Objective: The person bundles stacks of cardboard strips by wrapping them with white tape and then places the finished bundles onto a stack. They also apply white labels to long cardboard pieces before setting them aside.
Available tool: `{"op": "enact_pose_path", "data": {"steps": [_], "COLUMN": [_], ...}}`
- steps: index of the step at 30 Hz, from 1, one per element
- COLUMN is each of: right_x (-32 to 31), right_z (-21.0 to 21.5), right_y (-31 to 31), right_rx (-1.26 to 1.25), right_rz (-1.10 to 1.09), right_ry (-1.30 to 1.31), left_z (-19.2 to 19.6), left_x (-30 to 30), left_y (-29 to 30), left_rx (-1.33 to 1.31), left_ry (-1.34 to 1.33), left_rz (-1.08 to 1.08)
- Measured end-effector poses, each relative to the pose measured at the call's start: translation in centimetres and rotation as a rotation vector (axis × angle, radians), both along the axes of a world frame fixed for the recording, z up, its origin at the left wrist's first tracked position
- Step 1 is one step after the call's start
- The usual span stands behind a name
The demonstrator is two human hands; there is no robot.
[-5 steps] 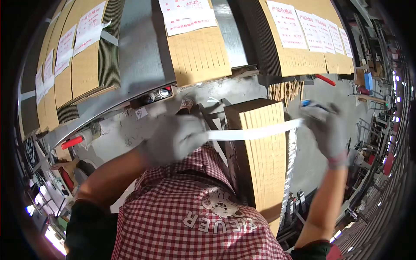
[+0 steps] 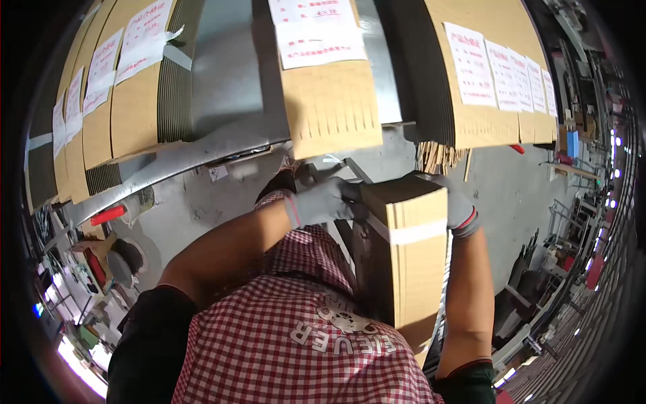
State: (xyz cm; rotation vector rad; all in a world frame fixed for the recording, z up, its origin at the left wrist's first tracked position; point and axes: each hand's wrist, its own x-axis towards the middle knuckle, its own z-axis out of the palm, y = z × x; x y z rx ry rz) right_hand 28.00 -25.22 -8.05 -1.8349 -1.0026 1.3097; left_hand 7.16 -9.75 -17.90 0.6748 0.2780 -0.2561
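Before me a tall stack of brown cardboard pieces (image 2: 418,279) stands upright, its dark side facing left. A strip of white tape (image 2: 418,233) lies across its front face and bends round onto the left side. My left hand (image 2: 324,204), in a grey glove, is closed at that left side, fingers at the tape's end by the stack's upper left edge. My right hand (image 2: 460,206), also gloved, wraps the upper right edge. Its fingertips reach over the far top corner and are partly hidden behind the cardboard. The tape roll is out of sight.
A metal-topped bench (image 2: 232,118) runs across the far side, carrying labelled cardboard stacks at left (image 2: 141,101), middle (image 2: 330,111) and right (image 2: 488,128). Thin cardboard strips (image 2: 441,158) hang below the right one. A red handle (image 2: 108,215) sticks out at the left.
The tape, stretched between my hands above the stack, now lies against its front and left side. Both hands have moved inward to the stack's sides, and the roll has gone from view.
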Motion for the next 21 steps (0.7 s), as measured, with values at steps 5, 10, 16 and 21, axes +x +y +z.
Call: {"op": "enact_pose_path", "data": {"steps": [5,10,16,21], "right_x": [-6.0,-11.7,-11.0,-2.0], "right_z": [6.2,7.3,5.2,4.4], "right_y": [1.9,2.4,1.1,-6.9], "right_rx": [0.229,0.022,0.425,0.203], "right_rz": [-0.499,0.084,-0.248,-0.899], "right_ry": [-0.158,-1.026,-0.763,0.096], "left_z": [-5.4,2.4,17.2,10.4], "left_x": [0.1,-3.8,3.4,8.1], "left_y": [-1.2,6.3,4.2,-1.1], "left_rx": [0.065,0.920,1.277,1.183], "left_ry": [-0.376,-0.324,-0.605,-0.948], "left_rz": [0.194,-0.413,-0.163,0.492]}}
